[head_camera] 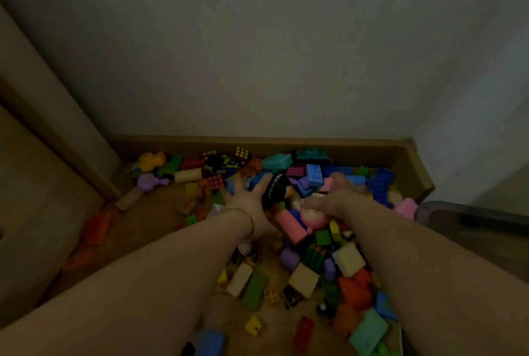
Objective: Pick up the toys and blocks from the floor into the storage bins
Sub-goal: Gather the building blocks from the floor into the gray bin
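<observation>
Head view, dim: toys and blocks (347, 260) heaped on wooden floor (160, 212) in a wall corner, puzzle cube (242, 152) near the skirting, grey storage bin (469, 215) at right edge just beside the heap. Left hand (249, 198) flat, fingers splayed wide, touching black toy (279, 188); right hand (339, 197) bent over pink-and-white round toy (313, 217), whether it has hold cannot be told. Embossed marks on blue block (315, 175) too blurred to read.

Your left hand (246, 201) lies spread on the heap of blocks (347, 260), your right hand (335, 197) is just right of it, and a toy figure (279, 188) sits between them. Behind, the heap meets the skirting board (257, 144). The storage bin (469, 212) stands at your far right.
</observation>
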